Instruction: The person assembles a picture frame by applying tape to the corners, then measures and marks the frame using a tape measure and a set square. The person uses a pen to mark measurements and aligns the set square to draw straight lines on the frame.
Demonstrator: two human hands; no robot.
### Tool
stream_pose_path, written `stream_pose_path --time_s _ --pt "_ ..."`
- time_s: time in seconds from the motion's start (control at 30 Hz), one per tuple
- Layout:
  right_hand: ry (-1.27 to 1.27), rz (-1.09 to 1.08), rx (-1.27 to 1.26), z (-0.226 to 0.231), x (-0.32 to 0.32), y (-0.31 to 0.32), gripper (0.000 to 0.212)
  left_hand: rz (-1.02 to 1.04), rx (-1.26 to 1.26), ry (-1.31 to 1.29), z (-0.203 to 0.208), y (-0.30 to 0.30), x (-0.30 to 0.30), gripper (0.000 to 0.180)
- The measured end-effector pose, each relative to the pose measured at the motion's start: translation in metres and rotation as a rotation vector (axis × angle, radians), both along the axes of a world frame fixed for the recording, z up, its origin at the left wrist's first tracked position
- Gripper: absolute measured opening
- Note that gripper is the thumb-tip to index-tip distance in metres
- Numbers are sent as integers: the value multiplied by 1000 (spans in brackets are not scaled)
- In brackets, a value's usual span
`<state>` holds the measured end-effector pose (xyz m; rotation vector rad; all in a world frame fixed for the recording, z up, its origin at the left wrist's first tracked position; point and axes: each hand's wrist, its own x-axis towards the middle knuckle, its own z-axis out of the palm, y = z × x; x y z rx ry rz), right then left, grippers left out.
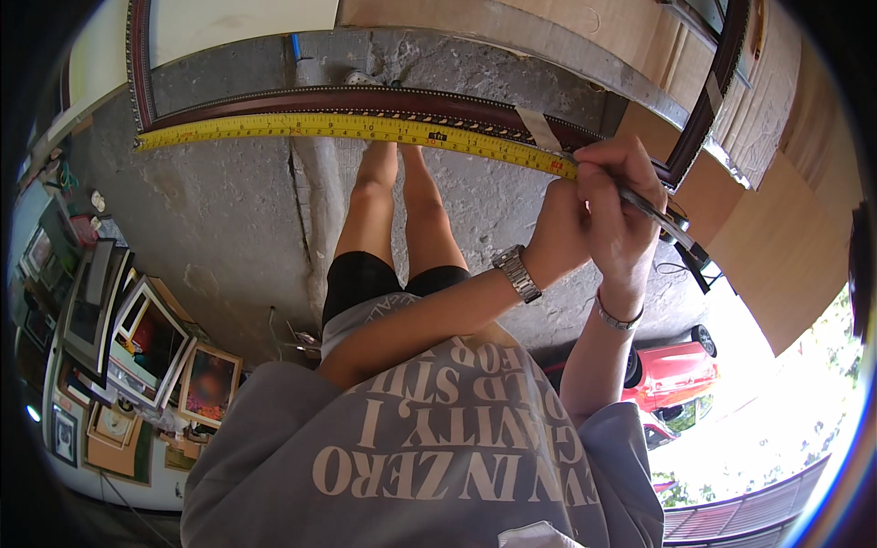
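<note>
Tape measure (352, 126) along dark frame (320, 99); grey floor (242, 205) below, framed pictures (208, 385) left.

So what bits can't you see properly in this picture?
All in the head view:
- Left hand: its fingers are mostly hidden behind the right hand.
- Yellow tape measure: its right end goes out of sight behind the hands.
- Dark red frame: its far side is cut off by the upper edge.
- Wood-framed picture: its middle is blurred.
</note>
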<state>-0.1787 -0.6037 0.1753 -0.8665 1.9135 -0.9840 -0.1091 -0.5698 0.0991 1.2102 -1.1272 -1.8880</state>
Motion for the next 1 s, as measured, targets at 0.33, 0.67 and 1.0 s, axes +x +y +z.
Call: stream_pose_path --time_s 0.33,0.67,1.0 --pt "84 89 22 -4 1 -1 9 -86 13 77 -16 7 -4 25" --pt "154 91 20 -4 3 -4 7 13 32 88 1 -8 0 21" --pt "144 84 0 -6 3 -3 8 -12 18 63 -5 -4 -1 21"
